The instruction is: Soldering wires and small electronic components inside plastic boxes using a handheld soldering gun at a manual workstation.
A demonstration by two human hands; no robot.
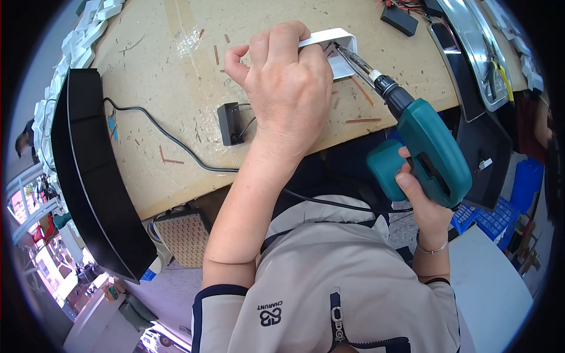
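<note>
My left hand point(288, 88) is closed on a white plastic housing point(347, 41), an open-sided case held just above the tabletop. In my right hand point(424, 197) is a green pistol-shaped soldering gun point(435, 144), with my fingers wrapped round its grip. Its long metal tip reaches into the housing's open side, near my left fingertips. Whether the tip touches anything inside is too small to tell. Under my left wrist a small black box point(231, 123) stands on the table, with thin dark leads at its side. A black cord point(176, 156) crosses the table and passes beneath my left forearm.
Short brown strips point(363, 120) lie scattered over the tan workbench point(182, 88). A long black bin point(94, 170) runs along the left edge, with white pieces point(88, 29) behind it. To the right are a dark phone point(445, 38), a metal tray point(471, 47) and yellow-handled pliers point(503, 79).
</note>
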